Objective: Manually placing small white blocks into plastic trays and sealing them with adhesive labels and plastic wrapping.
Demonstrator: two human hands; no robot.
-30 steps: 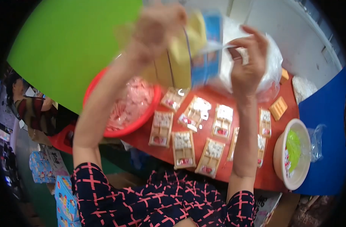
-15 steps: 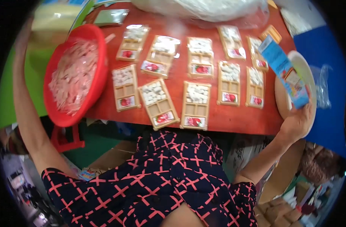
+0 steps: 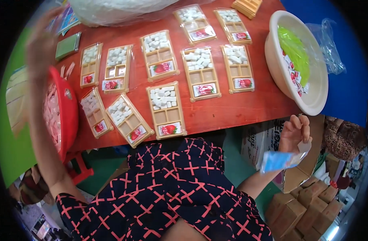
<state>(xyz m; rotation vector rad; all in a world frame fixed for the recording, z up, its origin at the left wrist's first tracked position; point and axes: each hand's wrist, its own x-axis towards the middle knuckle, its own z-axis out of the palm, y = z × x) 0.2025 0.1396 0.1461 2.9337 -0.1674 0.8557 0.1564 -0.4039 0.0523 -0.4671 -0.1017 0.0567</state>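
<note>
At the right front edge of the table, my right hand (image 3: 294, 130) is closed on a blue printed packet (image 3: 278, 161), which hangs tilted and blurred below the fingers. Far left, my left hand (image 3: 43, 46) is raised over the red basin (image 3: 70, 108) of pink sachets, beside a stack of printed packaging (image 3: 68, 20). Motion smears its fingers. Between the hands lie several tan compartment trays (image 3: 162, 55), each with white cubes at one end and a strawberry-printed sachet at the other; clear film covers at least some.
A cream basin (image 3: 272, 52) at the right holds a green bag and small printed sachets. Behind the trays lies a big clear plastic bag (image 3: 123, 10). Stacked tan trays (image 3: 248, 6) sit at the back right, a green flat pack (image 3: 68, 45) at the left. Cardboard boxes (image 3: 308, 209) stand on the floor.
My view has shifted, so the basins and trays sit elsewhere in it. My right hand has brought the blue packet from over the cream basin down to the table's front edge.
</note>
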